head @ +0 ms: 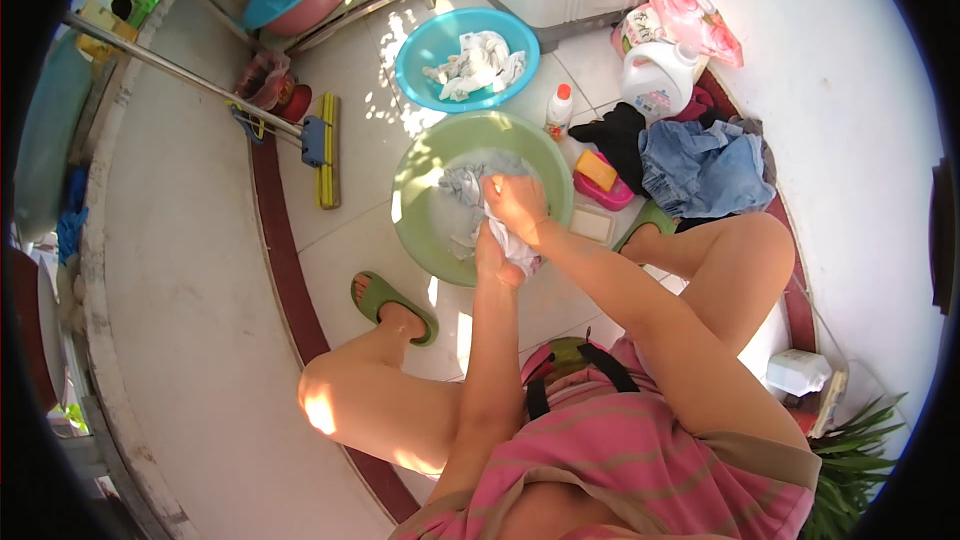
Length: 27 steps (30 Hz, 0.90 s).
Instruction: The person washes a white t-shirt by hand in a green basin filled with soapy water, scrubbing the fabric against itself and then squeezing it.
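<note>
Between my knees on the tiled floor stands a green plastic basin [409, 221] with cloudy water in it. Wet white cloth [514, 241] is bunched between my two hands over the basin's near right part. My right hand [517, 204] is a fist closed on the upper part of the cloth. Lower down, my left hand [496, 259] grips the same cloth, its fingers partly hidden. More wet greyish fabric [465, 181] lies in the water beyond my hands.
A blue basin [412, 79] with white garments [480, 64] stands beyond. On the right are a red-capped bottle [559, 112], a pink soap dish [611, 195] with an orange soap bar [596, 169], denim clothing [701, 165] and a white jug [658, 79]. A sponge mop [322, 150] leans at left.
</note>
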{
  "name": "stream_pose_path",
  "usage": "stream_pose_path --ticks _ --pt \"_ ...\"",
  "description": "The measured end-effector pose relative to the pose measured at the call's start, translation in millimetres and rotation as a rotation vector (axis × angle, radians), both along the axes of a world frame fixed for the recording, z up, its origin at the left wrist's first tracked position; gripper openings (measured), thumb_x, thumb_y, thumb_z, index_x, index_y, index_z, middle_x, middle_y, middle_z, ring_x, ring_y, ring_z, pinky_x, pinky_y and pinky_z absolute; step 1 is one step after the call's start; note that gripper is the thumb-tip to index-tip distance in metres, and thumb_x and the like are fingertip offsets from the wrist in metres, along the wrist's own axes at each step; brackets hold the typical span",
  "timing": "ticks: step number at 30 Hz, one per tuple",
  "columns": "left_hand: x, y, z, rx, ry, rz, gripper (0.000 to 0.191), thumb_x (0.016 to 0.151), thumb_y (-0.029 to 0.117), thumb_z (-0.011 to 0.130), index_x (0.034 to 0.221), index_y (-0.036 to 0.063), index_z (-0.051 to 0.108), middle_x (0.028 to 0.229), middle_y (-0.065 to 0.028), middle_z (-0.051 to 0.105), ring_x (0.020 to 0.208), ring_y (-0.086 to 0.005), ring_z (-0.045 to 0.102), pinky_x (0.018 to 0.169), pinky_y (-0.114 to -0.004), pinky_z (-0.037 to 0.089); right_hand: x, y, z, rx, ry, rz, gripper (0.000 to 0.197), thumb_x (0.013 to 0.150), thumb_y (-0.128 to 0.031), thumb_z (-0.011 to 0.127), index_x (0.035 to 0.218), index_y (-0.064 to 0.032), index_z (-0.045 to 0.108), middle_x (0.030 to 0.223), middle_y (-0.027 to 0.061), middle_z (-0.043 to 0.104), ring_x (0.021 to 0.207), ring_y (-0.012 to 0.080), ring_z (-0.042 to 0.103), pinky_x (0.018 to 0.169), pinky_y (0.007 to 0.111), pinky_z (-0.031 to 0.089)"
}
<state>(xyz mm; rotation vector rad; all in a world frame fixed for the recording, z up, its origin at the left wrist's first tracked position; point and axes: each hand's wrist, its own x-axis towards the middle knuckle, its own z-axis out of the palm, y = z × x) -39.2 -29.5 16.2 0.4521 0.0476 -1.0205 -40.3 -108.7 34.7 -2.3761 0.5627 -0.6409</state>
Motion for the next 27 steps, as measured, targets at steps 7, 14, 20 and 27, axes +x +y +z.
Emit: stream_pose_path --ticks 7,14,20,27 --pt "42 86 -57 -0.387 0.185 0.003 0.028 0.093 0.032 0.039 0.100 0.0101 0.055 0.093 -0.0045 0.059 0.067 -0.0222 0.060 0.063 -0.038 0.050 -7 71 33 -0.041 0.009 0.324 0.037 0.081 -0.036 0.055 0.060 -0.0057 0.058 0.054 0.0159 0.055 0.052 0.0345 0.056 0.049 0.045 0.043" --pt "7 27 16 0.276 -0.077 0.023 0.033 0.092 0.040 0.042 0.107 0.0126 0.052 0.093 -0.0028 0.057 0.081 -0.0185 0.058 0.067 -0.032 0.050 -15 32 49 0.082 0.059 0.214 0.031 0.082 -0.031 0.056 0.063 -0.0067 0.059 0.060 0.0183 0.058 0.058 0.0355 0.059 0.060 0.044 0.047" --pt "-6 6 22 0.248 0.194 -0.092 0.034 0.094 0.035 0.037 0.116 0.0129 0.050 0.104 -0.0025 0.058 0.088 -0.0186 0.058 0.073 -0.031 0.049 -7 3 7 0.023 0.105 -0.051 0.033 0.084 -0.035 0.054 0.066 -0.0071 0.060 0.059 0.0176 0.058 0.056 0.0369 0.058 0.060 0.043 0.046" --pt "7 9 82 0.573 -0.015 -0.020 0.051 0.094 0.049 0.035 0.119 0.0070 0.050 0.111 -0.0043 0.058 0.096 -0.0205 0.057 0.077 -0.034 0.049 -5 -25 8 0.864 -0.282 0.307 0.033 0.085 -0.035 0.058 0.103 -0.0066 0.055 0.092 0.0121 0.062 0.072 0.0213 0.062 0.054 0.035 0.045"
